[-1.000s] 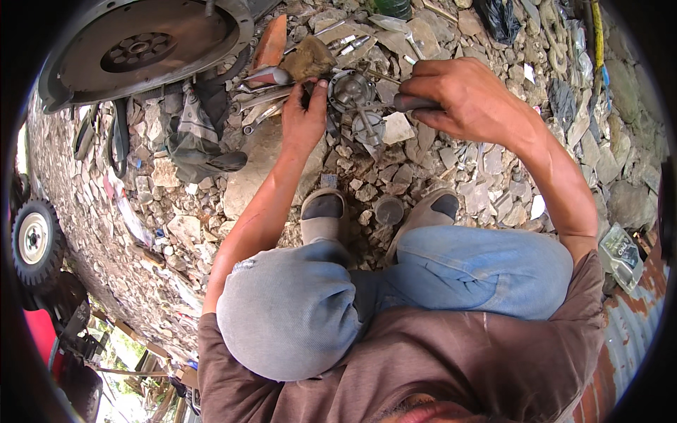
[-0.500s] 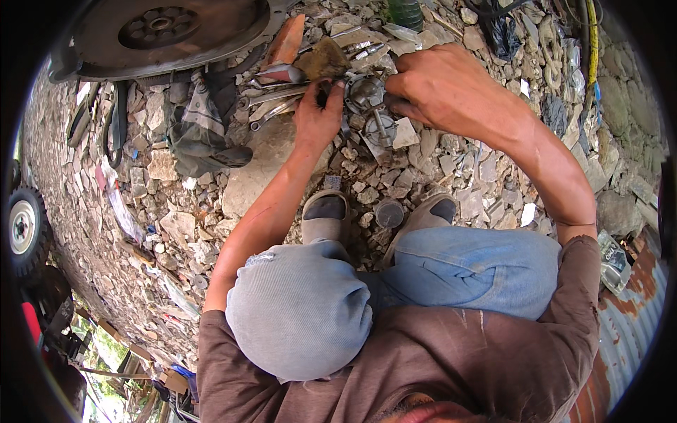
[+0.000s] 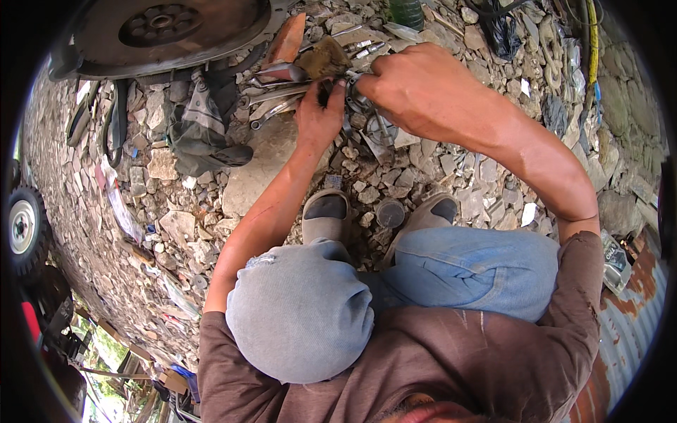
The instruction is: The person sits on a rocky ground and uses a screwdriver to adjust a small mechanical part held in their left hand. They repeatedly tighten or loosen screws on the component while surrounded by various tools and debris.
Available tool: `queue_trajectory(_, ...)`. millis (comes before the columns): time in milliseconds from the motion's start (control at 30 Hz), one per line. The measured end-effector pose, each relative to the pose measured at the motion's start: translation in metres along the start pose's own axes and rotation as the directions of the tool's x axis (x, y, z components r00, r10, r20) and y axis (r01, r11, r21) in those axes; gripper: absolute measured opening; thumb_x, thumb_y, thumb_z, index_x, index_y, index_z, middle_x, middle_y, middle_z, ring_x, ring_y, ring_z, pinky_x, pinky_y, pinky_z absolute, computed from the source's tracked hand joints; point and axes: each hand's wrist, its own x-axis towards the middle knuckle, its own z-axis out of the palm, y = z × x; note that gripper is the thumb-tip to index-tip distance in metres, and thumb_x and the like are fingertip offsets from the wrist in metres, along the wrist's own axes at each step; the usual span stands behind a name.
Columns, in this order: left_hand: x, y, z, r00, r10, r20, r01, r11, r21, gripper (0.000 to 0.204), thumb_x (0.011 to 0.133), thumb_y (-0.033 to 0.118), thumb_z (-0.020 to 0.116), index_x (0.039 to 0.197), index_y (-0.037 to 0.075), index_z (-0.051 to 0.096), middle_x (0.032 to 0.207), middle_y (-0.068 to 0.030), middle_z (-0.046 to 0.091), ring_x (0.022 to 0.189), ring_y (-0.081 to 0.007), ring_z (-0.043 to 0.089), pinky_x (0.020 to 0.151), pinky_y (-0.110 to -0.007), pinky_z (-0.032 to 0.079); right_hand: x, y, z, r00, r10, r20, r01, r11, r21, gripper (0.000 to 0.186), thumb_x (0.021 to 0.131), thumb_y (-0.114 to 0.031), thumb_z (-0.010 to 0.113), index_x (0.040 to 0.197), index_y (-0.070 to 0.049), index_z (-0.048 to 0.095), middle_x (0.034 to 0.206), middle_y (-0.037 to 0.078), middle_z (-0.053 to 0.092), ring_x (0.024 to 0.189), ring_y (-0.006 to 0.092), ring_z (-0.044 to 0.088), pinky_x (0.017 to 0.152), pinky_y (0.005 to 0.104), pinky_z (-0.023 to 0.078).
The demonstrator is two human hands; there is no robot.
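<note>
My left hand [image 3: 321, 118] is closed at the left side of a greyish metal engine part [image 3: 358, 103], its thumb bent against the edge. Reaching in from the right, my right hand [image 3: 416, 88] covers most of this part. Its fingers are curled together, and whatever they grip is hidden. Below it lies a metal piece with a rod-like middle [image 3: 381, 130]. Several wrenches [image 3: 275, 111] lie left of my left hand. A dirty yellow-brown sponge-like block [image 3: 326, 59] sits just beyond both hands, beside spark plugs [image 3: 368, 49].
Loose stones [image 3: 180, 225] cover the ground. A large dark metal disc [image 3: 92, 56] stands at the far left, with a dark cloth [image 3: 201, 130] below it. A small round can [image 3: 389, 213] sits between my shoes. Rusty corrugated sheet [image 3: 635, 317] lies at the right.
My right hand has moved left and in over the metal part, covering more of it. My left hand stays nearly in place.
</note>
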Motion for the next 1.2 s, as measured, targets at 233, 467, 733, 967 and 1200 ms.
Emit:
queue_trajectory(233, -0.002, 0.003, -0.003, 1.0, -0.02, 0.019, 0.02, 0.999, 0.031, 0.048, 0.092, 0.051, 0.068, 0.123, 0.013, 0.069, 0.111, -0.0152, 0.073, 0.114, -0.0392, 0.062, 0.107, -0.047, 0.041, 0.002, -0.017, -0.006, 0.993, 0.101, 0.059, -0.105, 0.992, 0.067, 0.016, 0.083, -0.009, 0.064, 0.094, 0.001, 0.07, 0.072, 0.019, 0.069, 0.074, 0.0391, 0.073, 0.065, 0.0481, 0.058)
queue_trajectory(467, -0.003, 0.006, -0.002, 1.0, 0.019, -0.005, -0.019, 0.999, 0.04, 0.049, 0.092, 0.052, 0.068, 0.122, 0.013, 0.069, 0.11, -0.0152, 0.073, 0.115, -0.0385, 0.061, 0.106, -0.048, 0.041, -0.003, -0.003, -0.004, 0.994, -0.094, -0.05, 0.1, 0.986, 0.136, 0.013, 0.086, -0.01, 0.063, 0.092, 0.002, 0.067, 0.072, 0.015, 0.069, 0.074, 0.0387, 0.073, 0.065, 0.0462, 0.059)
queue_trajectory(733, -0.003, 0.008, -0.001, 1.0, -0.019, 0.006, 0.02, 1.0, -0.009, 0.048, 0.092, 0.05, 0.069, 0.122, 0.013, 0.069, 0.109, -0.0148, 0.074, 0.109, -0.0375, 0.064, 0.105, -0.045, 0.043, 0.0, -0.006, -0.025, 0.975, 0.104, 0.196, -0.097, 0.994, -0.043, 0.017, 0.085, -0.008, 0.065, 0.101, -0.001, 0.067, 0.087, 0.016, 0.07, 0.084, 0.0362, 0.073, 0.071, 0.0444, 0.06)
queue_trajectory(967, -0.002, 0.005, -0.002, 1.0, -0.012, 0.009, 0.011, 0.999, 0.05, 0.048, 0.092, 0.051, 0.068, 0.123, 0.015, 0.068, 0.11, -0.0148, 0.074, 0.114, -0.0388, 0.063, 0.106, -0.046, 0.042, -0.003, -0.012, -0.014, 0.985, 0.141, 0.103, -0.146, 0.988, 0.044, 0.021, 0.086, -0.009, 0.063, 0.105, -0.002, 0.069, 0.085, 0.016, 0.071, 0.081, 0.0362, 0.074, 0.069, 0.0456, 0.06)
queue_trajectory(1200, 0.002, -0.015, -0.002, 0.997, 0.081, -0.002, -0.08, 0.994, 0.076, 0.049, 0.092, 0.052, 0.068, 0.123, 0.014, 0.069, 0.112, -0.0154, 0.073, 0.116, -0.0397, 0.061, 0.106, -0.047, 0.042, -0.004, -0.002, -0.01, 0.999, -0.033, 0.001, 0.033, 0.992, 0.119, 0.022, 0.088, -0.017, 0.065, 0.101, 0.0, 0.07, 0.078, 0.017, 0.07, 0.078, 0.0384, 0.073, 0.065, 0.0454, 0.059)
